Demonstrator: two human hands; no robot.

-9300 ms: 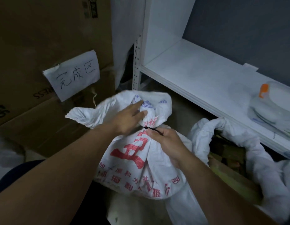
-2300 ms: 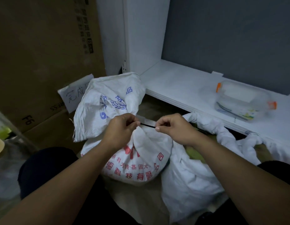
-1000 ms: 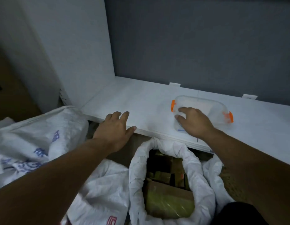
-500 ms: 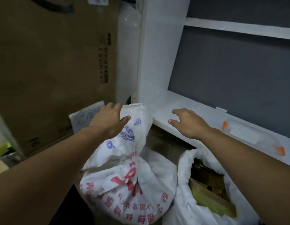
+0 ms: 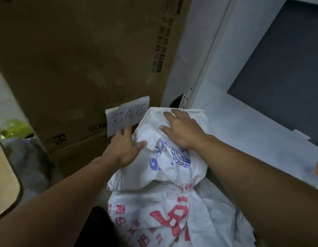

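Reaching forward, left hand point(image 5: 125, 148) and right hand point(image 5: 183, 131) lie spread on sack point(image 5: 154, 196).

blocked: cardboard box point(image 5: 74, 59) just behind sack point(image 5: 163, 202) | shelf upright point(image 5: 199, 77) right | free: above shelf board point(image 5: 252, 139)

A paper label point(image 5: 127, 116) sits just above the left fingertips point(image 5: 128, 131), on a cardboard box point(image 5: 83, 59); a white shelf point(image 5: 243, 125) lies to their right.

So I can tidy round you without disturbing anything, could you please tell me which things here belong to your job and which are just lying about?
In the job: printed white sack; left hand touching its side; right hand pressing on its top.
Lying about: cardboard box; paper label on it; white shelf.
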